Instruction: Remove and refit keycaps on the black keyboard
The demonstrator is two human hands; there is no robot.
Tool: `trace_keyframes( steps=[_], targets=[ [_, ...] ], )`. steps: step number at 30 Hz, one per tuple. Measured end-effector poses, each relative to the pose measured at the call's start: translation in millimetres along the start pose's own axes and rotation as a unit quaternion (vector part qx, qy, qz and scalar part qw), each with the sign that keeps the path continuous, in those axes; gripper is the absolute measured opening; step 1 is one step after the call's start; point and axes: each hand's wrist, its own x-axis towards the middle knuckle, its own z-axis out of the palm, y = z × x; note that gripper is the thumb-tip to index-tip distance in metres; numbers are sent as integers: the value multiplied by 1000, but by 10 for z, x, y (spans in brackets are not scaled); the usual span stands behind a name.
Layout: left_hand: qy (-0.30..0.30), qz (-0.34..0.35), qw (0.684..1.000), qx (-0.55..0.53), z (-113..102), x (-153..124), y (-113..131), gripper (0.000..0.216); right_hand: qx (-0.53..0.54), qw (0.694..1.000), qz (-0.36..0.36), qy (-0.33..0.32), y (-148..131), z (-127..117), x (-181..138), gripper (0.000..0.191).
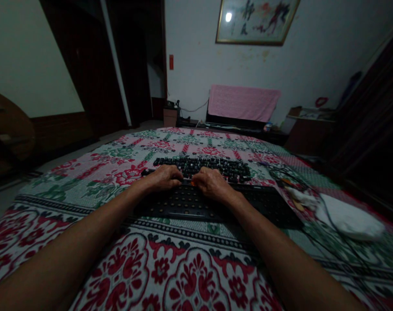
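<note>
A black keyboard (177, 204) with its keycaps off lies across the patterned bedspread in front of me. Loose black keycaps (212, 164) are spread in rows just behind its far edge. My left hand (166, 177) is at that far edge, left of the middle, with fingers bent and thumb along the keyboard. Close to its right, my right hand (211, 182) is closed over the keyboard. A small orange thing (193, 183) shows at its fingertips; its kind is too small and dim to make out.
The floral bedspread (115, 246) covers the surface under everything. To the right lie a white bundle (348, 216), thin dark cables (335, 248) and small clutter. Beyond stand a low cabinet (277, 136) and a pink towel (243, 103) draped over a dark panel.
</note>
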Motion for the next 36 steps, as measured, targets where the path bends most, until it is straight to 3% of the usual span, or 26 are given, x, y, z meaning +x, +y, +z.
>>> trace_keyframes(
  steps=[5, 12, 20, 25, 29, 32, 36],
  targets=[
    [0, -6, 1000, 8, -9, -9, 22, 28, 9, 999, 37, 36, 51, 30, -1, 25],
    [2, -5, 1000, 11, -5, -3, 13, 28, -4, 999, -11, 41, -63, 66, 14, 25],
    [0, 5, 1000, 16, -4, 0, 13, 27, 25, 998, 1, 58, 36, 42, -8, 22],
    [0, -5, 1000, 15, -16, -7, 31, 27, 27, 996, -50, 63, -30, 63, -36, 18],
    [-3, -3, 1000, 18, -36, -18, 54, 28, 56, 997, -18, 54, 35, 2, -57, 15],
    [-1, 1, 1000, 24, -47, -19, 64, 27, 96, 991, 17, 90, 125, -43, -91, 16],
    [2, 7, 1000, 29, -48, -15, 69, 27, 128, 982, -3, 141, 163, 12, -216, 19]
  ],
)
